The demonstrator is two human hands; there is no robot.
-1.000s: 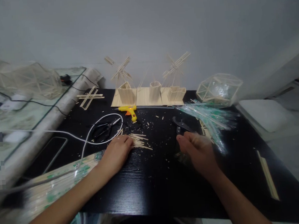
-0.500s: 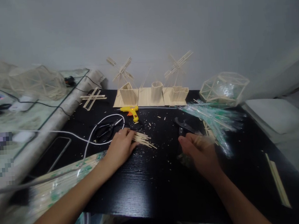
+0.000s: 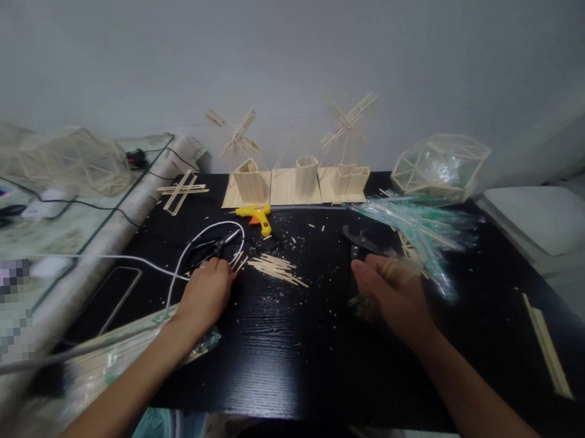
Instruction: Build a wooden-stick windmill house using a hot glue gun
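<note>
My left hand (image 3: 208, 291) is closed over the table, to the left of a loose pile of short wooden sticks (image 3: 276, 268). A few short sticks (image 3: 239, 261) jut from its fingertips, and the fingers partly hide the grip. Dark pliers (image 3: 218, 247) lie just beyond it. On the right, my right hand (image 3: 395, 292) is wrapped around the handle of dark hand cutters (image 3: 359, 241), whose curved jaws point away from me. The lower part of the cutters is hidden by the hand and blurred.
A yellow glue gun (image 3: 257, 218) lies before wooden stick models on boards (image 3: 295, 185). Plastic-wrapped sticks (image 3: 418, 230) lie at right, more (image 3: 121, 351) under my left forearm. A white cable (image 3: 171, 281) loops at left. Scraps litter the black table (image 3: 283, 373).
My left hand has moved left and toward me, off the stick pile, with a few short sticks at its fingertips. My right hand stays in nearly the same place, holding the cutters.
</note>
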